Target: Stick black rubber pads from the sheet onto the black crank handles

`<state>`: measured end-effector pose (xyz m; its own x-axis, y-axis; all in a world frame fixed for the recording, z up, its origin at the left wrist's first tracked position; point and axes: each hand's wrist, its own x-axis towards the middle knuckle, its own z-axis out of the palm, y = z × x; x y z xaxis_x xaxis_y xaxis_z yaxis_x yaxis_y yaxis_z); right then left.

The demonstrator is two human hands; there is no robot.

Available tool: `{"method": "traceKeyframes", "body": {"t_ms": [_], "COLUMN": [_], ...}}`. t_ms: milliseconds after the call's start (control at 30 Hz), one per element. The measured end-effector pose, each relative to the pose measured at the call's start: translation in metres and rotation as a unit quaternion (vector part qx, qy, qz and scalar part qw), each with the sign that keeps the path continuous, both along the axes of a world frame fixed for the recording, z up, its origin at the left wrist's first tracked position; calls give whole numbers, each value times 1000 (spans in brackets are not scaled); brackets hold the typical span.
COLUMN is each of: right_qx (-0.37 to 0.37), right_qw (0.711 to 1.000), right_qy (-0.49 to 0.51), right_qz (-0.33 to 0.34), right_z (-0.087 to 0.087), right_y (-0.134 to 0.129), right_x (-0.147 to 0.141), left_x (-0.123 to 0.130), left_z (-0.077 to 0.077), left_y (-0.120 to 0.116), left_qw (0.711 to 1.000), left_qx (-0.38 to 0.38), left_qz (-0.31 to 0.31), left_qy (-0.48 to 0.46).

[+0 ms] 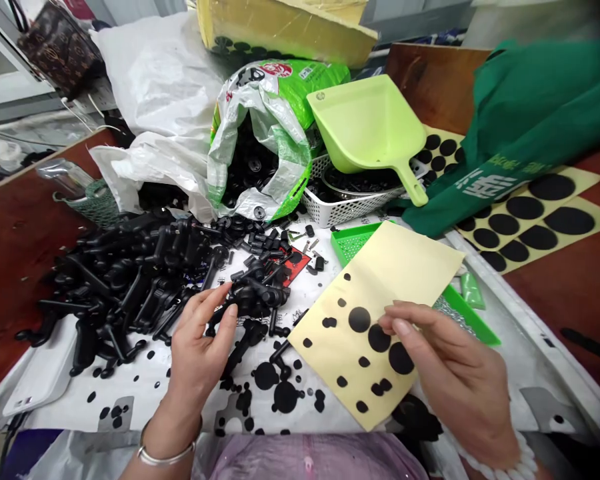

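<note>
My left hand (200, 340), with a silver bangle at the wrist, has its thumb and fingers apart beside a heap of black plastic parts (145, 273); nothing shows between them. My right hand (455, 373), wearing a white bead bracelet, is over the right side of a pale yellow sheet (405, 260), thumb and index finger pressed together. What they hold, if anything, is too small to make out. Large and small black round stickers (359, 319) dot the sheet, which overlaps a green tray (467, 319). More black discs (285, 397) lie on the white table covering.
Behind the heap stands an open bag of black parts (260, 153). A light green dustpan (375, 127) rests on a white basket (330, 208). Green cloth (530, 127) and sticker sheets (525, 220) lie right. A white flat device (45, 373) is at left.
</note>
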<state>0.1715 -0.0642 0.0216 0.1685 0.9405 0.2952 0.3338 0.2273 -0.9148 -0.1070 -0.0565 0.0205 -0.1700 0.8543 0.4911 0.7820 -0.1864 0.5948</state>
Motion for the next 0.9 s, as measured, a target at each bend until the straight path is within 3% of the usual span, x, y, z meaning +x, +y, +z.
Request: {"method": "traceKeyframes", "body": {"t_ms": [133,300,467,567,633,767,900], "right_qx": [21,102,126,123,109,100,106], "right_qw": [999,988,964,950,948,957,966], "right_qy": [-15,-114,-236,-284,-296,-266,-223], "right_qz": [-31,-22,4,27,38,59,81], "right_z": [-12,-27,-25,-22,-22,-26,-28], "right_y": [-5,-9,-4,3,7,10,8], "right_x": [14,28,24,13,6,1,3], "left_x": [15,48,84,99,105,114,117], "left_z": [-1,-6,-8,-7,-5,3,8], "left_y": [-9,-15,6,25,35,46,49], "left_qw": [999,983,969,946,910,802,712], "left_qx": [10,-53,-125,-237,-306,-383,-451], "left_qz": [-36,-176,-212,-215,-227,-239,-265], "left_qy": [-1,1,32,-50,-162,-391,-467]}}
